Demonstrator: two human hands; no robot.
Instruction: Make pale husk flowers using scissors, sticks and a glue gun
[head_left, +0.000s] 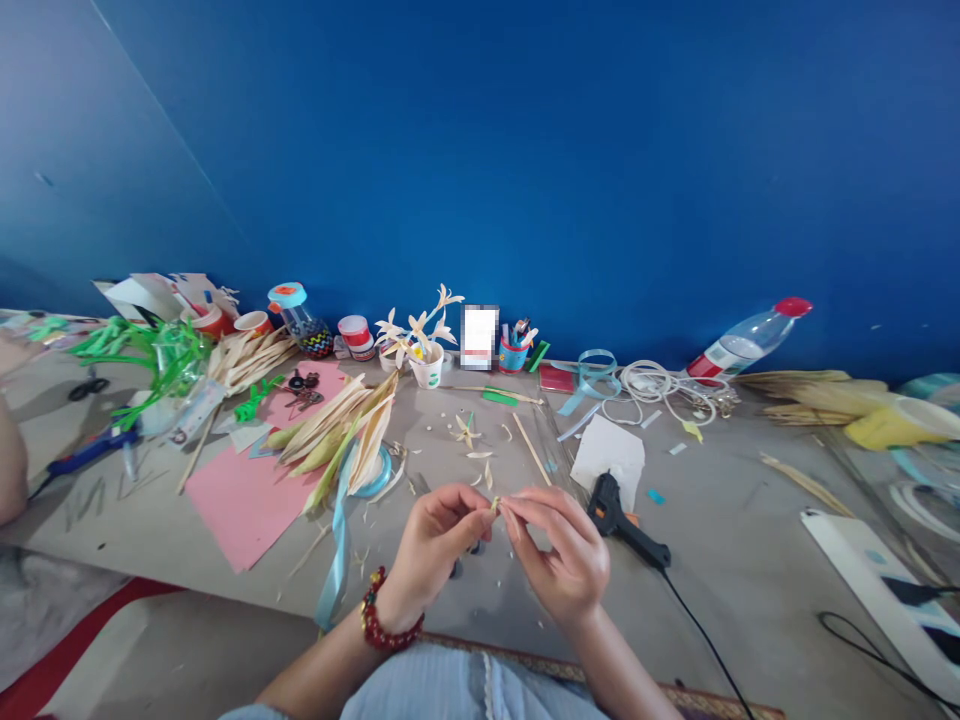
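tiny husk piece point(495, 503) pinched between both hands' fingertips, just above the bench point(735, 560) near edge | left hand point(435, 545) and right hand point(559, 550) curled shut on it | glue gun point(626, 522) just right, open bench beyond | bottle point(742, 345) label unreadable

Both hands meet near the table's front edge: the left hand point(435, 545) and right hand point(559, 550) pinch a tiny pale husk piece point(496, 503) between fingertips. A black glue gun point(622, 520) lies just right; corn husks point(341, 430) lie farther left.
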